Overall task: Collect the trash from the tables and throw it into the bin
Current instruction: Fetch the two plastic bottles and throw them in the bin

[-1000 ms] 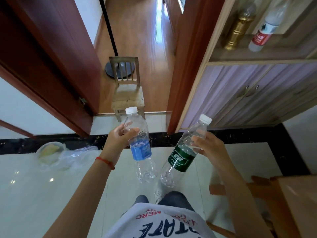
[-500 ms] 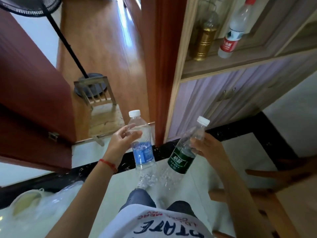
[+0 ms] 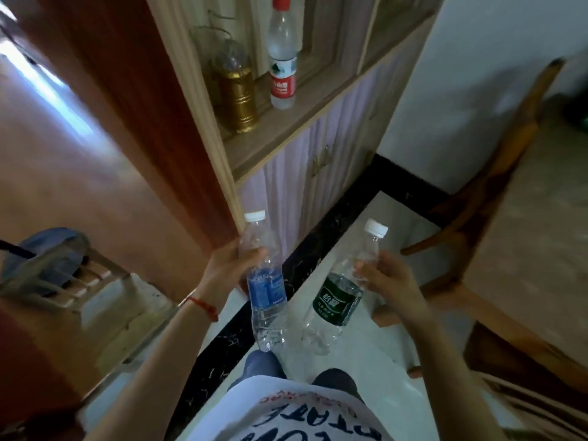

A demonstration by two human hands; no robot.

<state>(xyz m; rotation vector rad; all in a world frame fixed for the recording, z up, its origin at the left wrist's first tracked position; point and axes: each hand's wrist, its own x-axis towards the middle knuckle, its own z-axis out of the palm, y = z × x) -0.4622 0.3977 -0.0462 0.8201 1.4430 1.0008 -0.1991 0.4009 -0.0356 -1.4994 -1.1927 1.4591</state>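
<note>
My left hand [image 3: 227, 265] grips the upper part of a clear plastic bottle with a blue label [image 3: 265, 289] and a white cap. My right hand [image 3: 386, 283] grips the neck of a second clear bottle with a dark green label [image 3: 337, 299], also white-capped and tilted to the right. Both bottles look empty and hang in front of my body above the pale tiled floor. No bin is in view.
A wooden cabinet [image 3: 311, 154] stands ahead with a golden bottle [image 3: 237, 97] and a red-labelled bottle [image 3: 282, 65] on its shelf. A red-brown door frame [image 3: 152, 122] is at the left, a small wooden chair [image 3: 79, 281] lower left, a wooden table [image 3: 525, 233] at the right.
The view has swung to the right: the doorway and small chair slid left, the cabinet and wooden table came closer. Both hands keep holding their bottles in the same way.
</note>
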